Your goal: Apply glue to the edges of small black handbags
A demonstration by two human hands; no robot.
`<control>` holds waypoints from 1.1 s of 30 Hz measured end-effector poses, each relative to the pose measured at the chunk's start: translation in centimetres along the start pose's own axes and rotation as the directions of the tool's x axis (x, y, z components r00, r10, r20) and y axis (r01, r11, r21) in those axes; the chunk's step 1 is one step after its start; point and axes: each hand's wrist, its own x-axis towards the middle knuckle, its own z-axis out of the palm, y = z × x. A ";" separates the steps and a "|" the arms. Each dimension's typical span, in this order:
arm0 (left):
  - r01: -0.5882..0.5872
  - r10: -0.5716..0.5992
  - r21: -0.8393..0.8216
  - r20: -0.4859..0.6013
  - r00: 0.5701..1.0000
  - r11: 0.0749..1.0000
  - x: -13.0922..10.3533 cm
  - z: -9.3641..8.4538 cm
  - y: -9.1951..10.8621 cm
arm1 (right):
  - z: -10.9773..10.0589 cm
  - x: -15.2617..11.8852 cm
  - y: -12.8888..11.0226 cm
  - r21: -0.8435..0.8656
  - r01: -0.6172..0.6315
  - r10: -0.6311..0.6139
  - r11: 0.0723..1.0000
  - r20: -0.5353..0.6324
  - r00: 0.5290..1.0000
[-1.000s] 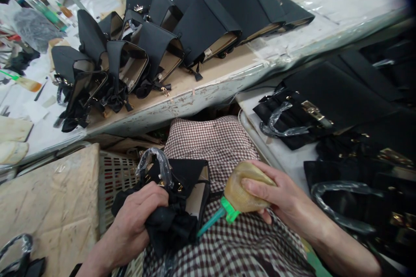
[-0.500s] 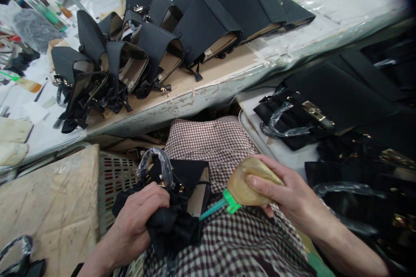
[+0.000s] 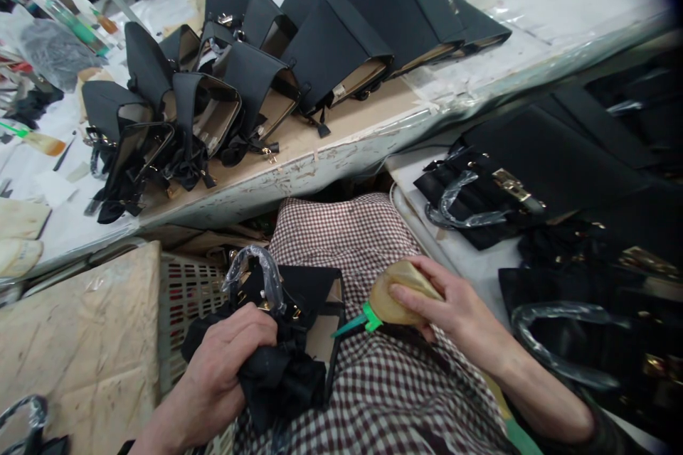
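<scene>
On my lap, over a checked apron (image 3: 341,227), lies a black handbag (image 3: 309,284) with a plastic-wrapped handle and a beige inner side showing. My left hand (image 3: 227,362) is closed on the bag's gathered black cloth; its fingertips are partly hidden in the folds. A squeeze bottle of yellowish liquid (image 3: 398,291) is gripped in my right hand (image 3: 442,306), tilted down to the left. The tip of its green nozzle (image 3: 352,323) is at the edge of the bag's beige side; whether it touches I cannot tell.
Several black bags (image 3: 341,43) stand along the workbench (image 3: 299,174) ahead. More black bags (image 3: 512,185) with wrapped handles are piled at my right. A plastic crate (image 3: 192,291) and a brown-covered board (image 3: 80,341) are at my left. Another glue-like bottle (image 3: 45,142) lies far left.
The bottle's nozzle tip has moved up along the edge of the bag's beige side, away from the lower corner. My left hand keeps its hold, almost unmoved.
</scene>
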 end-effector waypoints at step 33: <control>-0.014 0.014 -0.001 -0.014 1.000 1.000 0.4 0.0 -0.3 | -0.6 2.0 0.2 -0.250 0.038 -0.080 0.968 -0.162 0.983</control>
